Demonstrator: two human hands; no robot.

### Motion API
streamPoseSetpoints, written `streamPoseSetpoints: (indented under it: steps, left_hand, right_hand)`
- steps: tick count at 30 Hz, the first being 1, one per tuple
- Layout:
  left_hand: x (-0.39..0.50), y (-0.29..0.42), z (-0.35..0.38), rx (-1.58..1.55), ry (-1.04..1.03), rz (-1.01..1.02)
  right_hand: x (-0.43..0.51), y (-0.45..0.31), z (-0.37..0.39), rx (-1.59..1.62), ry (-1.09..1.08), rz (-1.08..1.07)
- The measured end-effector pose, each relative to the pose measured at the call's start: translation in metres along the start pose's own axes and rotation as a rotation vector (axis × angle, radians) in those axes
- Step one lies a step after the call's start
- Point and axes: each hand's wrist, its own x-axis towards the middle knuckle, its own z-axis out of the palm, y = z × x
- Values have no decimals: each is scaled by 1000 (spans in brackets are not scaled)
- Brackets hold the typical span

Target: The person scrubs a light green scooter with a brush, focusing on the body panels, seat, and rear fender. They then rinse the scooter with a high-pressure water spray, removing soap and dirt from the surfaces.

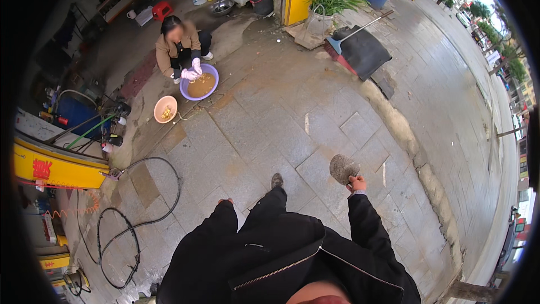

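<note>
My right hand (357,183) grips the edge of a flat, rounded, grey-brown object (342,169), perhaps a cap, held out over the paving at the right of my body. Only a little of my left hand (225,201) shows past the black sleeve at the lower left; whether its fingers are apart or closed is hidden. One shoe (276,180) points forward on the tiles between my two arms.
A person (177,44) in pink gloves squats at a purple basin (216,77) of brown water; a peach bowl (159,107) stands beside it. A black hose (179,177) loops at left. A broom (334,45) lies on a black mat (371,52). A broken kerb (390,114) runs at right.
</note>
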Motion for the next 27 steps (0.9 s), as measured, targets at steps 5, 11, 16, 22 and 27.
streamPoseSetpoints:
  steps: [5, 11, 16, 22, 27]
  left_hand:
    - [12, 246, -72, -143, -48, 368]
    - [11, 477, -170, -337, 49, 476]
    - [80, 586, -200, -205, 80, 386]
    - [85, 639, -193, -255, -83, -91]
    - [116, 712, -218, -170, -105, -70]
  right_hand:
    - [83, -49, 21, -103, 103, 152]
    - [217, -62, 23, -298, 218, 251]
    - [381, -87, 59, -502, 83, 269]
    - [544, -262, 221, -594, 107, 162]
    - [632, -486, 423, -392, -158, 98]
